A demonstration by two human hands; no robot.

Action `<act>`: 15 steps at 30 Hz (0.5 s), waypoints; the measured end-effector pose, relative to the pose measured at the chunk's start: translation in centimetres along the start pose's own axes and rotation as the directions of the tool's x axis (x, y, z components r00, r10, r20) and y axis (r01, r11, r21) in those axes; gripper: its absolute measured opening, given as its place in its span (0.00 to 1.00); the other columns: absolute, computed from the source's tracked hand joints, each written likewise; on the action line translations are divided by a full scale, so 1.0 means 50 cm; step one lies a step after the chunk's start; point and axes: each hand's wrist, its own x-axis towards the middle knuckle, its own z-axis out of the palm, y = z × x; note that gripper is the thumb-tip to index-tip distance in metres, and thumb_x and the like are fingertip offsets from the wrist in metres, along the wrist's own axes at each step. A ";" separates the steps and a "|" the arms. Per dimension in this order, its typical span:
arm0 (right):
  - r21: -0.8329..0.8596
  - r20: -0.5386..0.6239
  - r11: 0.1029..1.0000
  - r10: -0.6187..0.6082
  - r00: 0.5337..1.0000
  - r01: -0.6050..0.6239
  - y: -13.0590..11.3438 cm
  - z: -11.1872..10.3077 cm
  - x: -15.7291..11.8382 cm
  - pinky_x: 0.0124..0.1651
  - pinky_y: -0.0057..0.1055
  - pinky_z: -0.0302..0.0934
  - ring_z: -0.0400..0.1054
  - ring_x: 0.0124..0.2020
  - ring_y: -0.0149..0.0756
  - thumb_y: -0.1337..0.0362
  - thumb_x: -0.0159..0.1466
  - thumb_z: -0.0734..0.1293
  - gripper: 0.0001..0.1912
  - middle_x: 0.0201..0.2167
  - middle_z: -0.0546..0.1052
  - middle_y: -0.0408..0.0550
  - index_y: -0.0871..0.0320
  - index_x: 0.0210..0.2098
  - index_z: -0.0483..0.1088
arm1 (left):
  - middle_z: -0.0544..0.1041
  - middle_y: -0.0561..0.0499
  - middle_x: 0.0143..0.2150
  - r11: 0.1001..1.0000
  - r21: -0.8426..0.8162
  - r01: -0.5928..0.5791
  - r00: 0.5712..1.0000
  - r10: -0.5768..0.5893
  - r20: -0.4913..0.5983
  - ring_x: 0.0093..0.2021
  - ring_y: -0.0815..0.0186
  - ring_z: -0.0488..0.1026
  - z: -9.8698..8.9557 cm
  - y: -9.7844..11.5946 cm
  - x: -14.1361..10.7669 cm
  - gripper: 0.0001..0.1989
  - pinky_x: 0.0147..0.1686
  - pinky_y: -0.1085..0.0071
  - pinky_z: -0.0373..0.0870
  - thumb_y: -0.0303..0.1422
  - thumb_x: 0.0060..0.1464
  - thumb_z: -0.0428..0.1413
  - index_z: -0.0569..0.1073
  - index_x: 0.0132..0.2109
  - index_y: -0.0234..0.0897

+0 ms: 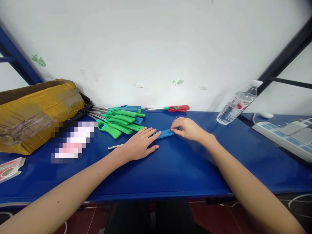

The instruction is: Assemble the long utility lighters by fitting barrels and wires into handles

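A blue long-necked lighter (165,133) lies on the table, its metal stem showing on the far side of my left wrist and the middle of it covered by my hand. My left hand (141,143) rests flat across it with the fingers stretched and apart. At the lighter's handle end, my right hand (185,128) is closed, thumb and fingers pinched together. A thin dark tip sticks up by these fingers; what they hold is mostly hidden. Just beyond my left hand is a pile of green lighters (119,121), with blue lighters (131,109) among them.
Red lighters (179,108) lie against the white wall. A taped cardboard box (39,113) stands at the left, near a blurred patch and a torn card (11,169). On the right are a tilted-looking water bottle (237,104) and a white power strip (285,139) with plugs.
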 end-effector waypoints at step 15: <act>-0.211 0.073 0.972 0.122 0.990 -0.105 -0.048 -0.006 0.003 0.40 0.33 0.61 0.73 0.37 0.43 0.69 0.63 0.64 0.09 0.35 0.80 0.52 0.57 0.34 0.77 | 0.60 0.38 0.70 1.000 -0.008 0.002 1.000 -0.002 0.004 0.71 0.51 0.56 -0.007 0.001 -0.001 0.29 0.69 0.52 0.51 0.46 0.70 0.43 0.57 0.71 0.36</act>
